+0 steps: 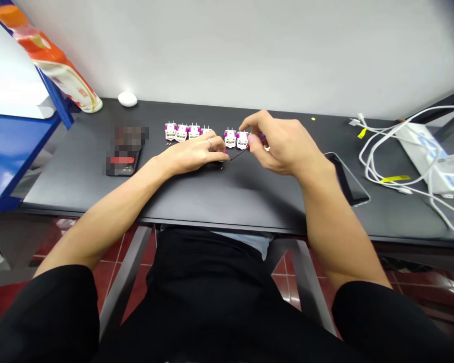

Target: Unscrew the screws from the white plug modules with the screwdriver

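A row of several small white-and-magenta plug parts [181, 132] stands on the black table [227, 186]; two more [236, 139] stand between my hands. My left hand [194, 154] lies on the table with its fingers curled over a thin dark tool or wire [236, 155], the ring finger wearing a ring. My right hand [274, 143] hovers just right of the pair, thumb and fingers pinched on a small magenta-and-white part [263, 138].
A phone [124, 154] lies left of the row, another phone [348, 179] beside my right forearm. White cables [386, 151] and a white box sit at the right. An orange bottle [56, 63], a blue shelf frame and a white oval object [127, 99] are at the back left.
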Demonstrator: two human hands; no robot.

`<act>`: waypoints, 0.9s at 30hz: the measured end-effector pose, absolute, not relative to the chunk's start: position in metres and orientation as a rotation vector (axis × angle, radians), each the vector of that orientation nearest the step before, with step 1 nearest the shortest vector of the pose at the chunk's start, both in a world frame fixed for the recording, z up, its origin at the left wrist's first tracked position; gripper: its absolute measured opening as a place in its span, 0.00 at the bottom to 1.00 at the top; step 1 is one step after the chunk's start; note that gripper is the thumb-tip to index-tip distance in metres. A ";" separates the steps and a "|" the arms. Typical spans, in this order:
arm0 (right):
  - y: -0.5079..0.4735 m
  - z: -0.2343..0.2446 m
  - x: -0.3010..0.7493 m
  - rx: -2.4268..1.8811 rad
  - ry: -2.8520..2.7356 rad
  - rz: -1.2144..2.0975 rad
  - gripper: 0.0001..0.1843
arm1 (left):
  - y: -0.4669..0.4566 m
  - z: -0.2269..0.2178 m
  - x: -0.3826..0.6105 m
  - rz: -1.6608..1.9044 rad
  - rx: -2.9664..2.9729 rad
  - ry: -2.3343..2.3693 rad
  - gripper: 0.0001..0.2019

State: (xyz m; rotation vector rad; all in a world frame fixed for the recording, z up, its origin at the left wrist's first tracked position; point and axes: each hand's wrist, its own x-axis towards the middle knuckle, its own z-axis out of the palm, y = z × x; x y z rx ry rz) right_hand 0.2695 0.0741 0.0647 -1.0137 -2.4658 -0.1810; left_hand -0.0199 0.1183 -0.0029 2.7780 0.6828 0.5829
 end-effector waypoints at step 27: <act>0.084 0.068 0.269 -0.875 -2.108 0.505 0.28 | 0.141 0.039 -0.010 0.663 2.248 1.157 0.23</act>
